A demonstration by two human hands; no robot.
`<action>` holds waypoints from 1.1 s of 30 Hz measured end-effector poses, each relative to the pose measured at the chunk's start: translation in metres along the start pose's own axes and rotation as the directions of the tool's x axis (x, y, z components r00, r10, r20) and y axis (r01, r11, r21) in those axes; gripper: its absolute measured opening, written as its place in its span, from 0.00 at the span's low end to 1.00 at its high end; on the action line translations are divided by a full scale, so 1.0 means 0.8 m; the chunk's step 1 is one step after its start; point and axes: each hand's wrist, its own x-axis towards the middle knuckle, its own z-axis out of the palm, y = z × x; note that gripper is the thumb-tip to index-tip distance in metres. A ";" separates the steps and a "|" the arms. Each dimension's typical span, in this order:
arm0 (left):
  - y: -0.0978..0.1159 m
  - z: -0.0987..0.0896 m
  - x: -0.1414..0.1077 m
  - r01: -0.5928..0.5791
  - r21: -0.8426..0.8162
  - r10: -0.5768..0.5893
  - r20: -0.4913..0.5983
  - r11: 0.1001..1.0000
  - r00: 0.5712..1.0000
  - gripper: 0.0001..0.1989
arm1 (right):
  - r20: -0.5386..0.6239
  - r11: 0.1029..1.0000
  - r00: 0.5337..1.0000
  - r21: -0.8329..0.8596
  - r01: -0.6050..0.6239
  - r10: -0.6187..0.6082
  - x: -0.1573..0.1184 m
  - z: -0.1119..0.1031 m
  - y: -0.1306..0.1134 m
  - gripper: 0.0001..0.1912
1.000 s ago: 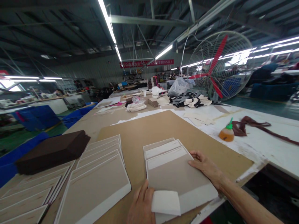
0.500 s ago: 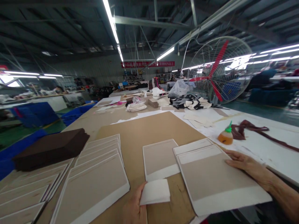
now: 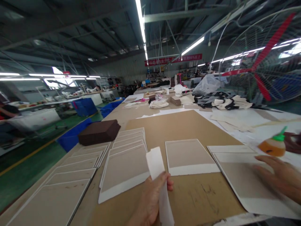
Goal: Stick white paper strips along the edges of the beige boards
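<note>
My left hand [image 3: 152, 194] is closed around a white strip [image 3: 156, 164], held upright over the board; I cannot tell whether it is paper or cloth. Just behind it lies a single beige panel [image 3: 185, 153] with a white border along its near edge. My right hand [image 3: 275, 175], smeared by motion, has its fingers stretched out over the right-hand beige panel [image 3: 244, 175], which rests on another panel. Whether it touches the panel is unclear. Left of my left hand, several overlapping beige panels [image 3: 127, 169] are fanned out.
A tan board [image 3: 171, 125] covers the table's middle. More fanned panels [image 3: 63, 188] lie at left, before a dark brown stack [image 3: 100, 131]. A green-capped bottle [image 3: 274, 144] stands at right. Farther back are fabric scraps [image 3: 223, 99] and a large fan [image 3: 252, 70]. Blue bins [image 3: 70, 138] border the left side.
The view has turned left. My left hand has raised the white strip and turned it upright. My right hand has moved from the right-hand panel's edge to over its surface.
</note>
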 end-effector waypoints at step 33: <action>-0.009 0.077 -0.029 -0.079 -0.113 0.076 -0.027 0.990 0.997 0.31 | 0.563 0.232 0.801 0.822 -0.519 -0.202 -0.124 0.146 -0.302 0.13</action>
